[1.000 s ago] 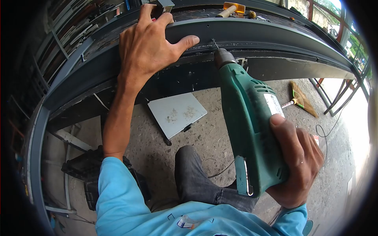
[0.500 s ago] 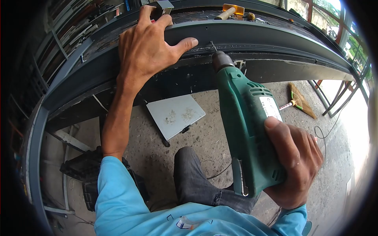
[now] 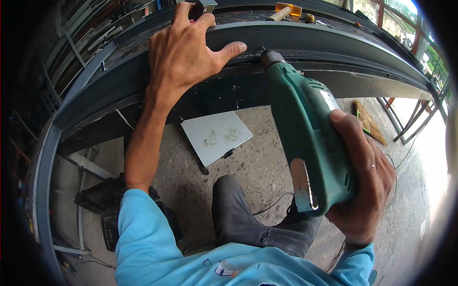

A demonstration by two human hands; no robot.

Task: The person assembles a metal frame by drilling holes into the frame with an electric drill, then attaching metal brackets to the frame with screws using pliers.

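Note:
My right hand (image 3: 365, 176) is wrapped round the body of a green power drill (image 3: 305, 128). The drill's chuck (image 3: 272, 58) points up and forward, and its thin bit meets the inner face of a dark grey metal profile (image 3: 329, 45). Only a short length of bit shows. My left hand (image 3: 186, 57) grips that profile's upper edge, thumb stretched along the face towards the bit. Beyond its fingers sits a small squared metal piece (image 3: 205, 6), partly hidden. A small hole (image 3: 257, 31) shows in the profile above the bit.
An orange-headed mallet (image 3: 286, 11) lies on the bench behind the profile. On the floor are a pale flat panel (image 3: 217, 138), a broom (image 3: 368, 125) and a cable (image 3: 274, 206). A black open case (image 3: 102, 200) stands at the lower left; racked bars (image 3: 102, 33) fill the upper left.
The drill has tilted and moved slightly forward and right in view, and less of its bit shows. My left hand keeps its hold; the whole view has shifted a little.

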